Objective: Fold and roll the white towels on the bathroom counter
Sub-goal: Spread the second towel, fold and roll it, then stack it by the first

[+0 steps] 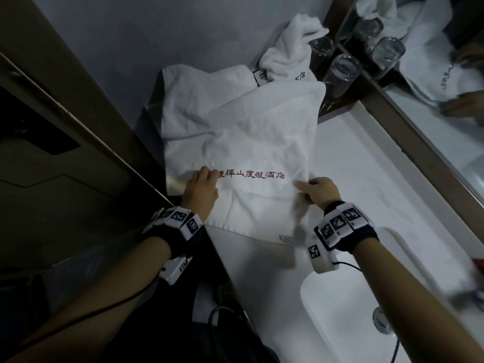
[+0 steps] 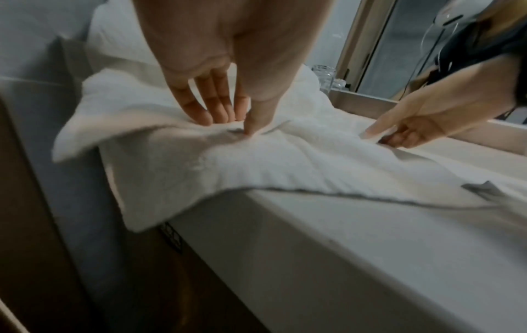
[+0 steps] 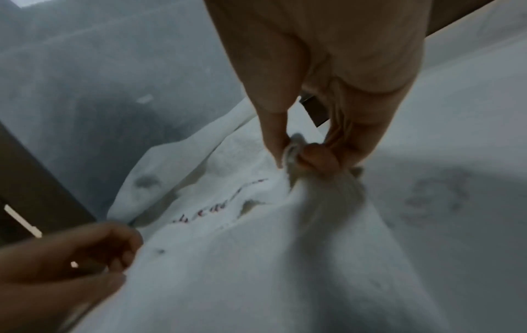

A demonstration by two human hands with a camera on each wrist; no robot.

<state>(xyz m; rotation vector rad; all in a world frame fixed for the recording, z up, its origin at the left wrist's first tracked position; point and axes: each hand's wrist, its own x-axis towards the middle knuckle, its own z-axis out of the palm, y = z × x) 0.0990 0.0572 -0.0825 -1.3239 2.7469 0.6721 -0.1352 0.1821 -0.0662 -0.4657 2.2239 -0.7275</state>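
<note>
A white towel (image 1: 235,132) with red embroidered characters lies spread and creased on the white counter (image 1: 361,184). Its near part is folded over, and its left side hangs past the counter's end (image 2: 136,198). My left hand (image 1: 207,178) pinches the towel's left edge beside the lettering, thumb and fingertips (image 2: 216,117) gathering a crease. My right hand (image 1: 305,191) pinches the towel's right edge between thumb and curled fingers (image 3: 316,157), lifting it slightly. A second white towel (image 1: 290,45) lies crumpled at the back.
Upturned drinking glasses (image 1: 343,66) stand on a dark tray at the back, next to the crumpled towel. A mirror (image 1: 445,113) runs along the right side. The sink basin (image 1: 340,310) with its drain is at the near right. Dark cabinetry lies to the left.
</note>
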